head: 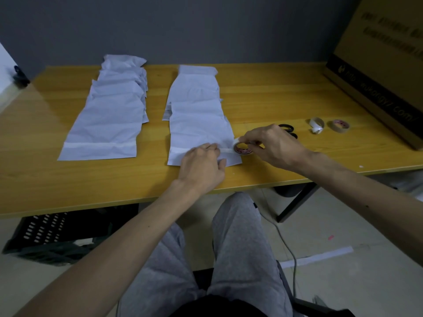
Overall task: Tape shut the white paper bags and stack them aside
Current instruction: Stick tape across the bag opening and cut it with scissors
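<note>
Two overlapping rows of white paper bags lie on the yellow table [263, 104]. The left row [109, 115] ends in a front bag with a tape strip across its folded end. The front bag of the right row [199, 131] has tape partly laid along its fold. My left hand [201, 165] presses that fold and the tape down with its fingers. My right hand [272, 145] grips a tape roll [240, 148] at the bag's right edge, with a strip running from the roll onto the bag.
Black scissors [289, 129] lie just behind my right hand. Two more tape rolls [317, 124] [341, 125] sit farther right. A large cardboard box [389, 65] fills the back right corner. A black crate [45, 236] stands under the table at left.
</note>
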The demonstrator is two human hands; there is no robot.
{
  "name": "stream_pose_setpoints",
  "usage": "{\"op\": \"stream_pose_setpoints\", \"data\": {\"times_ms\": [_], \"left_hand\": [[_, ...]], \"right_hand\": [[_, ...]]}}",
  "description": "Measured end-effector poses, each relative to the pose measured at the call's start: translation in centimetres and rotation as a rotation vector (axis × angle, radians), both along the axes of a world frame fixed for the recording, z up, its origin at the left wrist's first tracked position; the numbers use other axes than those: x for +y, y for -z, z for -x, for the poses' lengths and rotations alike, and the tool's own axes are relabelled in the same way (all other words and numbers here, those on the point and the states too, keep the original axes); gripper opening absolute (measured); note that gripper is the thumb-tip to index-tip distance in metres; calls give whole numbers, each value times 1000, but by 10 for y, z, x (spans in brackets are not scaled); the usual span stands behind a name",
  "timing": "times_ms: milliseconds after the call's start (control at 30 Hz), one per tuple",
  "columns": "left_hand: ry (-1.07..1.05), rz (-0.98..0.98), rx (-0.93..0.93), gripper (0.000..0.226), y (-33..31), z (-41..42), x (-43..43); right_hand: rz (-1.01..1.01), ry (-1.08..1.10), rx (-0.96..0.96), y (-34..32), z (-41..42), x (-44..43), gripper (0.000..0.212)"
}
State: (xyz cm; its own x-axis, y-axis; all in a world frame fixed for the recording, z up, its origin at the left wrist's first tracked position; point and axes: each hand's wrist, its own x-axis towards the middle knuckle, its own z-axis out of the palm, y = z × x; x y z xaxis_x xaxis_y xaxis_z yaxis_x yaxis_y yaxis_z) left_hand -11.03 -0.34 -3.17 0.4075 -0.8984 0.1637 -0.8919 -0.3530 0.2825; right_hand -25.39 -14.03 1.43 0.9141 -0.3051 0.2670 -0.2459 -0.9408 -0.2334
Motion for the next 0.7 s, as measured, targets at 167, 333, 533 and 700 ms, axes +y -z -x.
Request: {"op": "stream_pose_setpoints", "data": {"times_ms": [167,333,533,700], "left_hand": [[17,16,-5,47,-1,1,1],[20,12,-9,47,-1,1,1],[25,16,-13,46,-2,0,2],[27,8,-16,47,-3,0,2]], "right_hand": [[7,3,24,-4,1,1,26],[42,-28,113,-8,-6,-1,25],[70,-19,142,-11,-7,0,26],[97,-10,163,-11,-7,-2,25]]}}
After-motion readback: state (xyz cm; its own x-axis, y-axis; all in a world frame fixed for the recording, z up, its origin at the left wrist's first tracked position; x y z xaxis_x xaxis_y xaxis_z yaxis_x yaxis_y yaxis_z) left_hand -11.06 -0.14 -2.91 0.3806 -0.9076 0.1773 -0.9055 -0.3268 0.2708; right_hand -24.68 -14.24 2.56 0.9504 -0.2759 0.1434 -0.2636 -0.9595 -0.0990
